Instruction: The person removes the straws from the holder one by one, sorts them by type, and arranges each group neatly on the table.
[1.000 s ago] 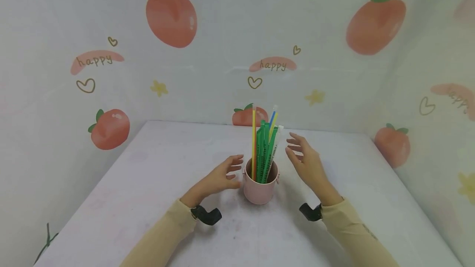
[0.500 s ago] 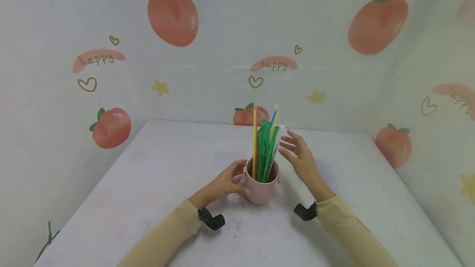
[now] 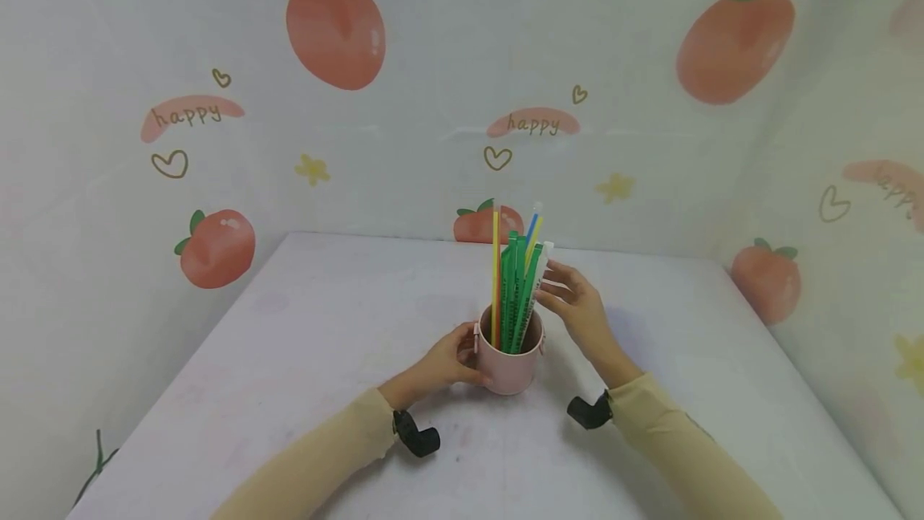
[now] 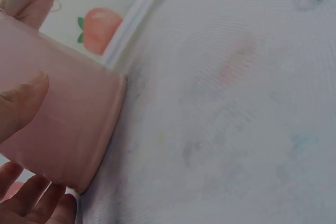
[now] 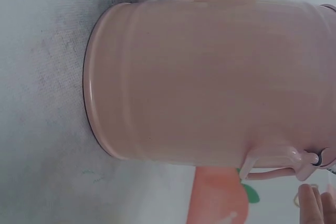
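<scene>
A small pink pail with side loops stands upright on the table. My left hand grips its left side, the thumb across the front and the fingers round the far side. Slim green printed sticks stand in the pail, beside a yellow-and-orange stick and blue and yellow ones with a clear top. At the right of the bunch leans a white printed stick. My right hand is raised beside it, its loosely bent fingertips right at the stick's upper part.
The table has a pale, faintly stained cover. A white curtain printed with red fruit hangs behind and at the sides. Black wrist cameras stick out from both sleeves. A green cord shows at the lower left.
My left hand has moved right from beside the pail and taken hold of it. My right hand has come left and slightly down to the white stick. The pail stands where it was.
</scene>
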The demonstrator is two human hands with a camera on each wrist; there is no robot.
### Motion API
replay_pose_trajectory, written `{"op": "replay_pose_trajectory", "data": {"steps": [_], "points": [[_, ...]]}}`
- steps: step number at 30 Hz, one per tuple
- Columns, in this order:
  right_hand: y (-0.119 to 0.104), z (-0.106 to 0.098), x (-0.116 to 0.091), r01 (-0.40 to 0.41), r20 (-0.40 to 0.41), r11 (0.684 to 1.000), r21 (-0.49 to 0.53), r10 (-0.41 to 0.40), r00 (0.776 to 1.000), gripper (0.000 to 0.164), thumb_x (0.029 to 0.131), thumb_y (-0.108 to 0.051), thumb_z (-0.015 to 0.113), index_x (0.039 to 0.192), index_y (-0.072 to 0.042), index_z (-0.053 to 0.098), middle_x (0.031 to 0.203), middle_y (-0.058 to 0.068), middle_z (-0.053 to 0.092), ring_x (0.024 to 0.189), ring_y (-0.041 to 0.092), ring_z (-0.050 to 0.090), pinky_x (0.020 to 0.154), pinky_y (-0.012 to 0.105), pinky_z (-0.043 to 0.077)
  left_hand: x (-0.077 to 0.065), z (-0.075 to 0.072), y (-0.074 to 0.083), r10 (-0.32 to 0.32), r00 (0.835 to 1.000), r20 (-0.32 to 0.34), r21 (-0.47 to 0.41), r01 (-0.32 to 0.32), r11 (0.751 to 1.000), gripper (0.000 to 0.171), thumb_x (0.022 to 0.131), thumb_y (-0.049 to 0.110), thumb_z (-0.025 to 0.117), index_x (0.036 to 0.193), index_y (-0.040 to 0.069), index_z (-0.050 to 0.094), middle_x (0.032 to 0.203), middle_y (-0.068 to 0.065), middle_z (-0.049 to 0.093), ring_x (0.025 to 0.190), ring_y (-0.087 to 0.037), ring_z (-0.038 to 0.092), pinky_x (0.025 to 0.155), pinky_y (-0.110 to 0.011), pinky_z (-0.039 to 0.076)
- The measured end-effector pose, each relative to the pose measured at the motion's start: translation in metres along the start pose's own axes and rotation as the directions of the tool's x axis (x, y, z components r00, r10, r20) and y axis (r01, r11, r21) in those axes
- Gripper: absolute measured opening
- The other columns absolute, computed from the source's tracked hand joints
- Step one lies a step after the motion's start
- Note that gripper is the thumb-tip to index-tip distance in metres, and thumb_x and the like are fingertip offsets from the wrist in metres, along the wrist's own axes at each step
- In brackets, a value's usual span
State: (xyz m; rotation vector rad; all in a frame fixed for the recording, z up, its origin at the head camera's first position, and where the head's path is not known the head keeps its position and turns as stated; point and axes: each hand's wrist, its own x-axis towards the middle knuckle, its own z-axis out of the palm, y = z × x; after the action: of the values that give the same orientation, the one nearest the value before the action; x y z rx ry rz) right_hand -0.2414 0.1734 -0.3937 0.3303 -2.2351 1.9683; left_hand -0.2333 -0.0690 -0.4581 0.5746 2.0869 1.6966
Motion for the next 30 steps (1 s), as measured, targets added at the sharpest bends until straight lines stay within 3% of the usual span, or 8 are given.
{"op": "replay_pose_trajectory", "data": {"steps": [6,10,21,30], "points": [[0.005,0.001,0.000,0.000,0.018,1.000,0.006,0.000,1.000,0.050,0.088,-0.005,0.068,0.134,0.003,0.049,0.132,0.022,0.054,0.108,0.009,0.060,0.089,0.018,0.054,0.002,0.002,-0.004,0.012,1.000,0.014,-0.018,-0.011,1.000,0.087,0.073,0.000,0.081,0.146,0.004,0.033,0.150,-0.013,0.040,0.139,-0.033,0.039,0.115,-0.045,0.033],[0.006,0.003,0.000,-0.019,0.013,1.000,0.010,0.018,1.000,0.049,0.087,-0.007,0.070,0.131,0.003,0.051,0.132,0.020,0.054,0.104,0.002,0.061,0.089,0.019,0.055,0.002,0.002,-0.006,0.012,1.000,0.017,-0.005,-0.012,1.000,0.087,0.074,0.001,0.081,0.146,0.004,0.033,0.152,-0.013,0.038,0.141,-0.032,0.036,0.116,-0.046,0.031],[0.006,0.006,-0.003,-0.041,0.007,0.999,0.028,0.041,0.999,0.044,0.087,-0.007,0.070,0.127,0.004,0.054,0.128,0.019,0.058,0.100,0.001,0.063,0.086,0.023,0.057,0.006,0.000,-0.011,-0.017,1.000,0.025,0.031,0.016,0.999,0.092,0.075,0.004,0.081,0.150,0.004,0.029,0.154,-0.013,0.035,0.142,-0.034,0.034,0.117,-0.046,0.030],[0.009,0.007,-0.005,-0.040,0.002,0.998,0.043,0.040,0.999,0.041,0.086,-0.005,0.071,0.122,0.008,0.055,0.107,-0.004,0.065,0.095,0.001,0.064,0.083,0.020,0.057,0.009,0.000,-0.014,-0.013,0.999,0.032,0.047,0.011,0.999,0.091,0.072,-0.001,0.081,0.148,0.002,0.032,0.151,-0.016,0.039,0.139,-0.035,0.038,0.116,-0.042,0.034]]}}
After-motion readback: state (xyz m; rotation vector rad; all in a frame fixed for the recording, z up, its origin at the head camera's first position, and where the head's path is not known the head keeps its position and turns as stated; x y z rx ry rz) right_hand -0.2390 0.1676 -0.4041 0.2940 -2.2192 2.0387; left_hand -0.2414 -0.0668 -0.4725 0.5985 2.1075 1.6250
